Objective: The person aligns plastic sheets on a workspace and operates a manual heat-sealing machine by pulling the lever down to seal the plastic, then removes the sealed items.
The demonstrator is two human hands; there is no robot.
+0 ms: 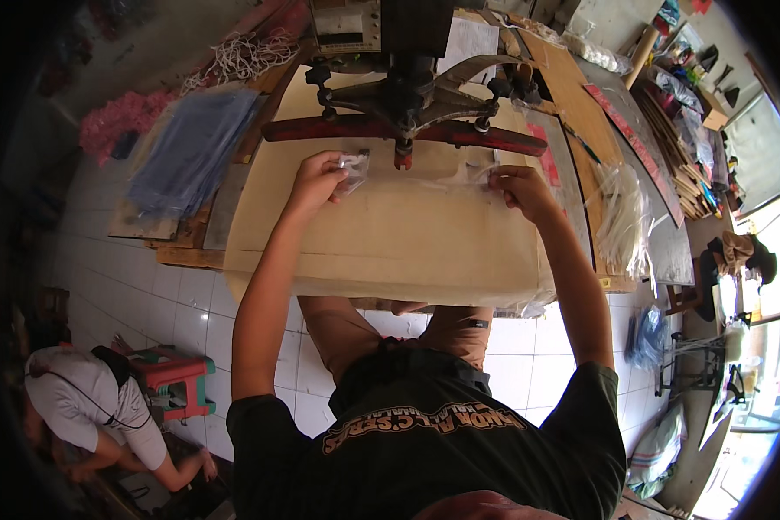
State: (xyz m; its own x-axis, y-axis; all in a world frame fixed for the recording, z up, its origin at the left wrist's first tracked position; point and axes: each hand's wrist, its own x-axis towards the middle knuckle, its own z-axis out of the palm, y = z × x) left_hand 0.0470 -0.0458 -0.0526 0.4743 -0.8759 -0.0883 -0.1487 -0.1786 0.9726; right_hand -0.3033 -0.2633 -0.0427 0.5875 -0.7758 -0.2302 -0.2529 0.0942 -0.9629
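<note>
Both hands are over a tan sheet (390, 238) covering the worktable. Between the thumb and fingers of my left hand (319, 180) is crumpled clear plastic film (354, 172). My right hand (524, 189) pinches clear film at the other side, its fingers curled. Faint film seems to stretch between the hands, but its outline is hard to make out. Just beyond them hangs a black machine head (414, 87) with a long, worn red bar (494, 134). A small red tip (403, 160) sticks down at the bar's middle, between my hands.
On the left lies a stack of bluish clear plastic sheets (195, 147), with white cord (247, 56) and pink netting-like material (121, 120) behind. Clear strips (624, 217) hang at the table's right. Another person (100, 399) bends near a red-and-green stool (178, 381) at lower left.
</note>
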